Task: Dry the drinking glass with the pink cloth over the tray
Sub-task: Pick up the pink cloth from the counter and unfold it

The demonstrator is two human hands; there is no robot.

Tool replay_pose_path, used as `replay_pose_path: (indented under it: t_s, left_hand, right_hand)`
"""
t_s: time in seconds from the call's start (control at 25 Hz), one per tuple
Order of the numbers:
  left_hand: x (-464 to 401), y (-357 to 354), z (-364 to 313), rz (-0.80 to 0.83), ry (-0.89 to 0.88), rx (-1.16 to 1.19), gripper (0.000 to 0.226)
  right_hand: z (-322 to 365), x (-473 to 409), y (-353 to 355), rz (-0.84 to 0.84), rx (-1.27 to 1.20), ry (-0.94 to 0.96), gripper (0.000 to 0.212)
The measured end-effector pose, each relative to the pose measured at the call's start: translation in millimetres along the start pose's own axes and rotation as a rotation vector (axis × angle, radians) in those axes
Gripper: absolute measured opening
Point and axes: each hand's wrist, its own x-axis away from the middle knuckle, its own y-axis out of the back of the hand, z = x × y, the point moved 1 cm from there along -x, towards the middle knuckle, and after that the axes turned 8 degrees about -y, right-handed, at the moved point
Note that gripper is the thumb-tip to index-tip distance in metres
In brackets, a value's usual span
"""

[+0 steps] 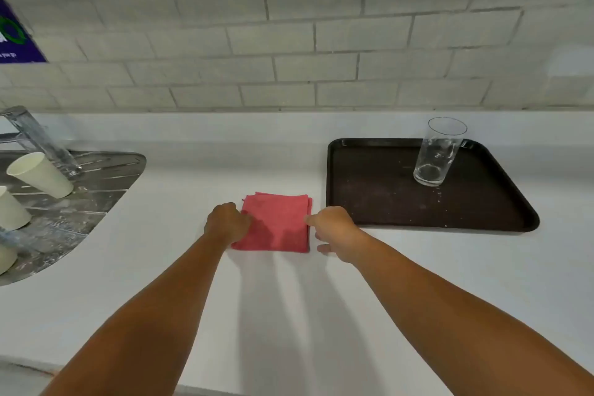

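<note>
A folded pink cloth (277, 221) lies flat on the white counter in the middle. My left hand (227, 222) rests on the cloth's left edge with its fingers curled. At the cloth's right edge, my right hand (334, 231) touches it with the fingertips, fingers partly spread. A clear drinking glass (437, 153) stands upright at the back of a dark brown tray (379, 199), to the right of the cloth and away from both hands.
A steel sink drainer (80, 202) with a tap (41, 141) is at the left, holding several pale paper cups (40, 174). A grey tiled wall (289, 42) runs along the back. The counter's front edge is near my elbows.
</note>
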Motion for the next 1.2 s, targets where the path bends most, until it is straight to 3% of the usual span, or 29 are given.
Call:
replay_pose_path:
  t_s: [0.24, 0.32, 0.48, 0.6, 0.72, 0.8, 0.96, 1.2]
  left_hand:
    - [-7, -2, 2, -0.002, -0.003, 0.063, 0.036]
    - [-9, -3, 1, -0.019, 0.002, 0.077, 0.044]
    - [-13, -9, 1, -0.020, -0.040, 0.115, 0.053]
    - [-15, -18, 1, -0.030, -0.062, 0.203, 0.047]
    - [-13, -25, -2, -0.070, -0.105, 0.348, 0.034]
    - [-11, -25, -7, -0.075, -0.096, 0.510, 0.023]
    - [-11, -14, -18, -0.039, -0.045, 0.955, 0.014]
    - [-2, 8, -86, 0.112, -0.097, 1.321, 0.013]
  right_hand:
    - [10, -24, -25, -0.029, -0.226, -0.090, 0.024]
    - [14, -30, -26, -0.042, -0.240, -0.105, 0.033]
    - [15, -47, -31, -0.139, -0.064, -0.039, 0.052]
    - [13, -60, -39, -0.185, 0.089, 0.054, 0.053]
    - [16, -68, -45, -0.240, 0.365, 0.102, 0.038]
    - [18, -70, -49, -0.278, 0.401, 0.127, 0.017]
    - [20, -65, -44, -0.219, -0.090, 0.192, 0.023]
    - [33, -39, 22, -0.122, -0.666, 0.215, 0.015]
